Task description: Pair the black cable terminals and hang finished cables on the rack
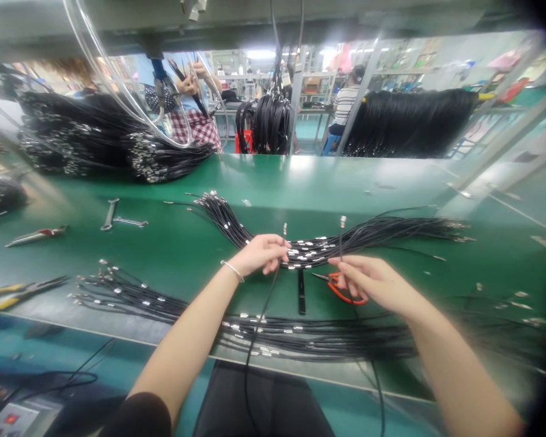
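Observation:
Between the thumb and fingers of my left hand (262, 252) is a thin black cable (260, 321), its small metal tip pointing up. My right hand (368, 279) pinches another upright black cable end (341, 240) with a silver connector on top. Both cables hang down past the table's front edge. Behind my hands lies a bundle of black cables (368, 235) with white labels. A second cable bundle (295, 337) stretches along the front edge under my forearms. Orange-handled scissors (346, 291) lie beneath my right hand, beside a flat black strip (301, 292).
On the left of the green table (273, 179) lie two wrenches (110, 214), a pointed tool (36, 235) and yellow-handled pliers (25, 291). A large cable heap (86, 136) sits at the back left. Hoses (118, 79) hang above. Co-workers stand beyond the table.

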A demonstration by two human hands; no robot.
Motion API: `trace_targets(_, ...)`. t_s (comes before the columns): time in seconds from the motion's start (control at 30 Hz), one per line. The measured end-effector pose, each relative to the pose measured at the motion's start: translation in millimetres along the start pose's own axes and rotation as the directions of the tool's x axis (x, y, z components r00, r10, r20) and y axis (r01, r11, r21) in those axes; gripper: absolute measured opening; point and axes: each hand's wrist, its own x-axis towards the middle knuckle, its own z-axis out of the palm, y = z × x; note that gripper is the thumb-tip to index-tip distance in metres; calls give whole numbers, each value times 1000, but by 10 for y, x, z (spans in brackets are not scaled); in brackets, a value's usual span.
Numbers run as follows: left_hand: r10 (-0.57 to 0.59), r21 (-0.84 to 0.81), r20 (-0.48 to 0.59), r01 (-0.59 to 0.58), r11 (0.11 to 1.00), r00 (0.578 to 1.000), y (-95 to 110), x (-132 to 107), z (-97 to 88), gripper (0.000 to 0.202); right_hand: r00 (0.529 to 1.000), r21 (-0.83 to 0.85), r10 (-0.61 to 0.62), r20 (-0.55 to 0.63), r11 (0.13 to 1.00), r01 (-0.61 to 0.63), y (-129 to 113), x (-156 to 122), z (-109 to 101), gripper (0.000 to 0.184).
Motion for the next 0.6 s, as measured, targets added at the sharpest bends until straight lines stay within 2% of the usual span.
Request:
trace_targets(0.07, -43, 19, 124, 41, 999, 991, 25, -50, 37, 39, 996, 4, -39, 77, 999, 39, -111, 156, 86, 58)
trace_targets(0.13, -63, 38, 183, 57, 998, 981, 35, -79, 68, 38, 989, 17, -80, 124, 997, 79, -150, 287, 191, 49)
trace_targets(0.23, -22, 54, 121, 16, 998, 992, 22, -78, 101, 38, 987, 125, -113, 118, 987, 99, -72, 393, 374, 44)
trace_targets(0.37, 50, 20, 35, -51, 998, 998, -3, -55, 151, 42, 991, 263, -71, 110, 964, 40, 110, 389, 567, 44)
trace_targets(0.47, 32, -16, 22, -31, 999, 999, 3, -61, 182, 45, 994, 315, -33, 104, 949, -1, 154, 352, 623, 44)
trace_targets(0.6, 26, -1, 2, -26, 1000, 1000, 28, -90, 180, 38, 990, 372, -4, 141, 927, -49, 102, 312, 641, 41)
